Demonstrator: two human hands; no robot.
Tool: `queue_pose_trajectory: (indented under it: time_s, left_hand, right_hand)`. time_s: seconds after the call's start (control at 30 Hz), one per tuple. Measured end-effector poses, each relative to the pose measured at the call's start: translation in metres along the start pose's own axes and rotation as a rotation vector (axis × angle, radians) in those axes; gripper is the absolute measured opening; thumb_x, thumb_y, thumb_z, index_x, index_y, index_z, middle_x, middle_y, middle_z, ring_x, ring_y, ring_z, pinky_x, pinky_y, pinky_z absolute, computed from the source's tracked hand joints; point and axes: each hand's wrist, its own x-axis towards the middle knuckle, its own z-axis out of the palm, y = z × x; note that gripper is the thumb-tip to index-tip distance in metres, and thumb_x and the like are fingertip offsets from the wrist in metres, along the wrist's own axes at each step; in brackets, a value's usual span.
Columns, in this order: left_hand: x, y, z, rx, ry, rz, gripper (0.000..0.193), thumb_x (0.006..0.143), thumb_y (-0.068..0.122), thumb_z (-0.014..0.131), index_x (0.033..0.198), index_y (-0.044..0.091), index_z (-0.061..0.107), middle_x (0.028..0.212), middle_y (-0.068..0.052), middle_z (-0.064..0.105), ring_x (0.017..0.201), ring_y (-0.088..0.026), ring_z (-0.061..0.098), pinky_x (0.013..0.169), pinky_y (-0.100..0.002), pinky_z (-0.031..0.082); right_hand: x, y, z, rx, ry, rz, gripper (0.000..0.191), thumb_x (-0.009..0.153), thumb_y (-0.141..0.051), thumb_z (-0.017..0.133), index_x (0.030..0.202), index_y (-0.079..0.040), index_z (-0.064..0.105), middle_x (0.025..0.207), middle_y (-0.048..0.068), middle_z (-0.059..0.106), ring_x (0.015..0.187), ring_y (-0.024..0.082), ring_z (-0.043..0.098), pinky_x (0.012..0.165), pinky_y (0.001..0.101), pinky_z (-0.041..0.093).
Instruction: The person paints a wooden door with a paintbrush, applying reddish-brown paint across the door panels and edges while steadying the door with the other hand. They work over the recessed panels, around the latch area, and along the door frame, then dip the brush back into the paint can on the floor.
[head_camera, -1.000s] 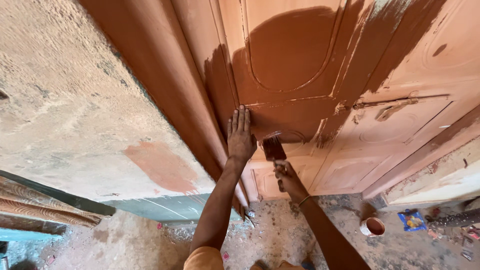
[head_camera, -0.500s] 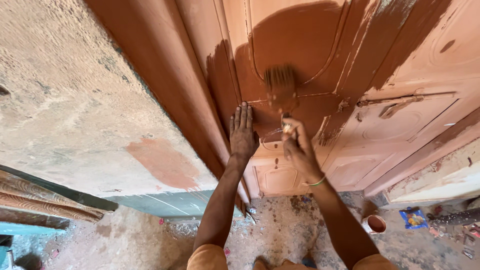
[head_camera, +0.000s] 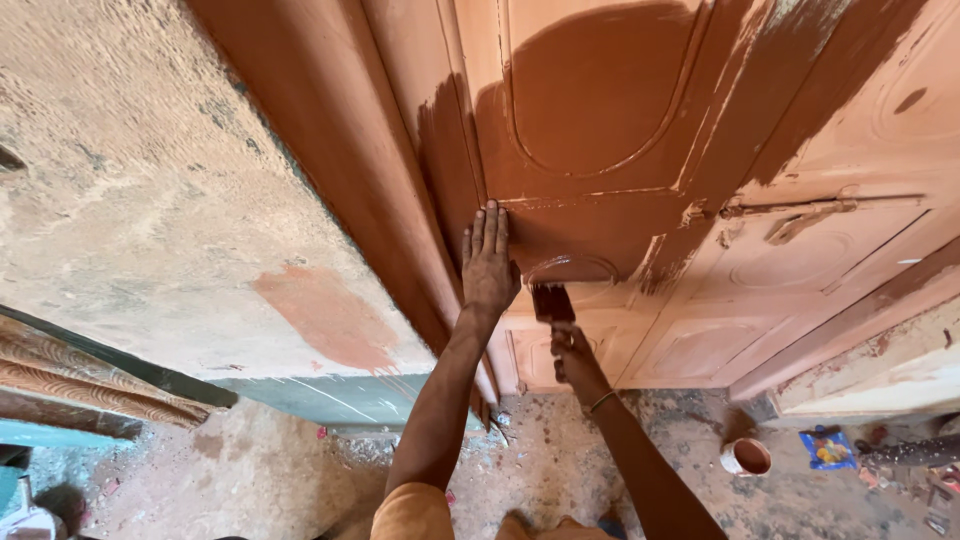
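Head camera looks down the door, and the paintbrush (head_camera: 552, 301) is right there in the middle, its dark bristles pressed flat to the wood just below a curved moulding, low on the door (head_camera: 700, 150). Right hand (head_camera: 572, 355) has it, fingers curled tight round the handle, a thin bangle on that wrist, forearm running up from the bottom edge of the picture. Just beside the brush, to its left, the left hand (head_camera: 489, 262) is planted palm-flat on the door, fingers straight and close together, pointing up, holding nothing. Around them the door is two colours: a wet, darker reddish-brown coat spreads over the arched panel above the hands and streaks off to the upper right, while the lower panels and the right side are a paler salmon tone. A metal latch (head_camera: 800, 212) sits on that paler part, well apart from the brush. Left of the door the frame (head_camera: 330, 150) is painted brown, and beyond it a rough plaster wall (head_camera: 130, 200) carries one reddish smear. Down on the gritty, speckled floor (head_camera: 300, 470), off to the right, a small pot of paint (head_camera: 746, 457) stands open, near a bit of blue packaging (head_camera: 826, 448).
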Motion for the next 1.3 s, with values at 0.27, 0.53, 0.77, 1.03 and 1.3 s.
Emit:
queue_pose_trajectory:
  time_s: [0.27, 0.53, 0.77, 1.03, 1.3]
  left_hand:
    - [0.001, -0.002, 0.008, -0.084, 0.092, 0.015, 0.095, 0.084, 0.007, 0.061, 0.162, 0.001, 0.009, 0.172, -0.012, 0.007, 0.159, -0.029, 0.009, 0.129, -0.045, 0.011]
    - [0.001, -0.001, 0.014, -0.089, 0.093, 0.012, 0.094, 0.085, 0.006, 0.061, 0.163, 0.002, 0.008, 0.172, -0.011, 0.007, 0.159, -0.029, 0.009, 0.129, -0.044, 0.01]
    - [0.001, 0.0, 0.01, -0.057, 0.075, -0.005, 0.093, 0.086, 0.007, 0.061, 0.163, 0.001, 0.007, 0.173, -0.011, 0.005, 0.159, -0.028, 0.008, 0.129, -0.044, 0.009]
    - [0.0, 0.002, 0.011, -0.084, 0.079, -0.008, 0.098, 0.085, 0.015, 0.067, 0.162, 0.001, 0.008, 0.172, -0.012, 0.004, 0.158, -0.029, 0.007, 0.129, -0.045, 0.01]
    - [0.0, 0.002, 0.015, -0.101, 0.092, -0.01, 0.099, 0.084, 0.017, 0.068, 0.162, 0.001, 0.009, 0.172, -0.012, 0.005, 0.159, -0.03, 0.009, 0.129, -0.045, 0.012]
  right_hand:
    - [-0.029, -0.101, -0.003, -0.036, -0.295, -0.555, 0.036, 0.104, -0.012, 0.046, 0.14, -0.012, 0.045, 0.087, 0.001, 0.053, 0.05, 0.004, 0.042, 0.037, 0.0199, 0.04]
    - [-0.011, -0.082, -0.009, -0.109, -0.152, -0.61, 0.036, 0.106, -0.014, 0.051, 0.142, -0.014, 0.046, 0.09, 0.001, 0.052, 0.055, 0.005, 0.043, 0.043, 0.0201, 0.04]
    - [-0.001, 0.007, -0.017, -0.11, -0.049, -0.295, 0.032, 0.104, -0.012, 0.055, 0.134, -0.021, 0.051, 0.086, -0.002, 0.052, 0.057, 0.006, 0.04, 0.046, 0.0223, 0.035]
    - [-0.001, -0.003, -0.027, -0.05, -0.04, -0.106, 0.031, 0.099, -0.009, 0.054, 0.129, -0.019, 0.052, 0.086, -0.001, 0.05, 0.054, 0.007, 0.038, 0.043, 0.0219, 0.032]
    - [-0.036, -0.107, -0.02, -0.017, -0.304, -0.589, 0.036, 0.108, -0.016, 0.041, 0.144, -0.011, 0.042, 0.093, 0.004, 0.054, 0.052, 0.005, 0.043, 0.038, 0.0188, 0.039]
